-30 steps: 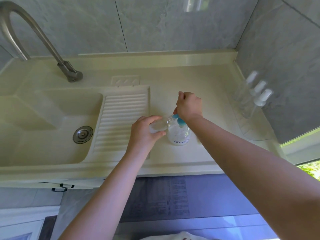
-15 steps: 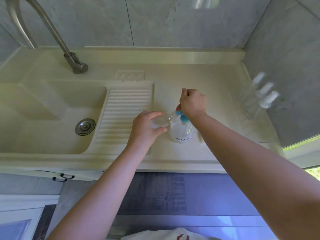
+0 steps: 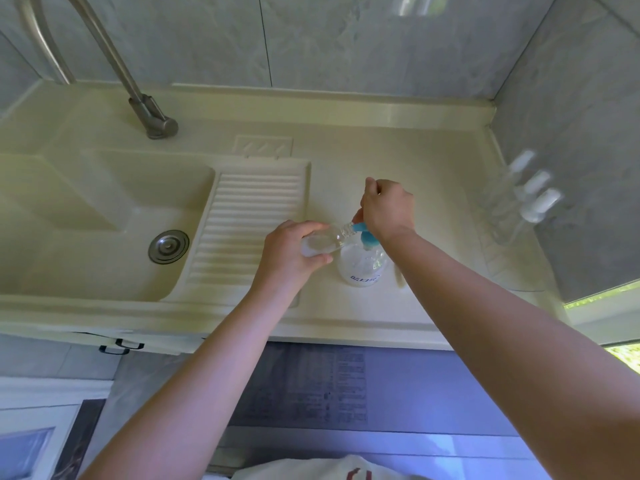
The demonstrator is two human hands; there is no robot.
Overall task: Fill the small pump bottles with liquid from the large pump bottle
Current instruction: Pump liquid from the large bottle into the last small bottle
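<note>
A large clear pump bottle (image 3: pixel 362 266) with a blue pump (image 3: pixel 366 237) stands on the cream counter, right of the ribbed drainboard. My right hand (image 3: pixel 388 207) sits on top of the pump with its fingers curled over the head, which is mostly hidden. My left hand (image 3: pixel 294 252) grips a small clear bottle (image 3: pixel 329 239), tilted on its side. Its open neck meets the blue spout. Three more small bottles (image 3: pixel 533 197) with white caps stand blurred at the far right by the wall.
A cream sink basin (image 3: pixel 86 216) with a metal drain (image 3: pixel 168 246) lies to the left, and a steel faucet (image 3: pixel 152 116) rises behind it. The ribbed drainboard (image 3: pixel 249 226) is beside my left hand. Tiled walls close off the back and right.
Both hands keep their hold on the small bottle and the pump. The view has shifted slightly, so everything sits a little further right and higher.
</note>
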